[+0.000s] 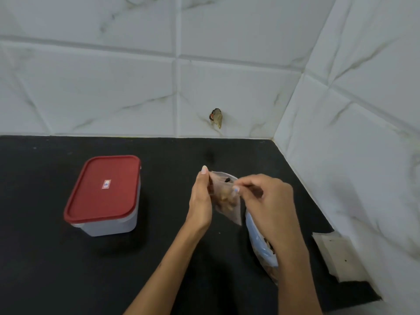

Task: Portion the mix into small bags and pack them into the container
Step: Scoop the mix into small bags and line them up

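A small clear bag (227, 201) with brown mix inside hangs above the black counter (159, 258), held between both hands. My left hand (201, 201) grips its left top edge. At the right top edge, my right hand (266, 196) pinches the bag. Under my right forearm lies a larger clear bag of mix with a blue strip (261, 244), partly hidden. The container (104, 198), a clear plastic box with a red lid on, stands at the left, apart from both hands.
A stack of small flat clear bags (336, 255) lies at the right, against the tiled wall (363, 133). The counter ends in a corner at the back right. A small chipped hole (216, 118) marks the back wall.
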### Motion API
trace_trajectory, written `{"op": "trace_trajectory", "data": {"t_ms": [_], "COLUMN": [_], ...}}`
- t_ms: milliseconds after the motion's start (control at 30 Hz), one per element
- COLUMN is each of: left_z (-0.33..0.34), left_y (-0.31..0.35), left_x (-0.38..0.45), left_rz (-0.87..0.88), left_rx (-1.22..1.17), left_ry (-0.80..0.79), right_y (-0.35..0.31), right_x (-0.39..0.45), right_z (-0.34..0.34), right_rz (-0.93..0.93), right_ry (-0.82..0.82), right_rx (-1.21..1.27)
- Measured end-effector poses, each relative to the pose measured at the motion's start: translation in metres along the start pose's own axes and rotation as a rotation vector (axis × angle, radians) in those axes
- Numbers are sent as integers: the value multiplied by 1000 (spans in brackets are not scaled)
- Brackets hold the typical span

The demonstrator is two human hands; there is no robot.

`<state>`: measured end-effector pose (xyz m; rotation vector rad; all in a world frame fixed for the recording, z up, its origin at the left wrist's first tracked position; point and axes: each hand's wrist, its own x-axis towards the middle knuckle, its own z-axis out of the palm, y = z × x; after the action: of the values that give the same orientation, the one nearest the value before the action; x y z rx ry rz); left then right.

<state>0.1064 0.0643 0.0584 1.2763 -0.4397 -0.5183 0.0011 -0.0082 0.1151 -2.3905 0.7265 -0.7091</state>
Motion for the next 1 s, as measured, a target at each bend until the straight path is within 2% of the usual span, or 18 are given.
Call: {"op": "trace_trajectory", "data": {"t_ms": [100,167,500,667,800,1000], "left_z": [-13,-22,-78,-85,-87,-92], "left_y": [10,15,22,22,25,22], "left_x": [5,8,17,16,17,20], "left_rz": [34,49,133,138,153,73], "left_rx": [-33,-58,8,-12,-36,-105], "left_ry": [51,42,-302,-315,-259,-278], "right_y": [-12,-17,-25,-23,-25,-31], "right_x": [7,11,13,7,13,17], "right_z": [8,15,36,47,50,52], "right_rz": [19,40,19,45,161,126], "right_ry": [-73,-53,-68,-31,-90,-100], "right_rx": [-21,43,522,586,624,675]}}
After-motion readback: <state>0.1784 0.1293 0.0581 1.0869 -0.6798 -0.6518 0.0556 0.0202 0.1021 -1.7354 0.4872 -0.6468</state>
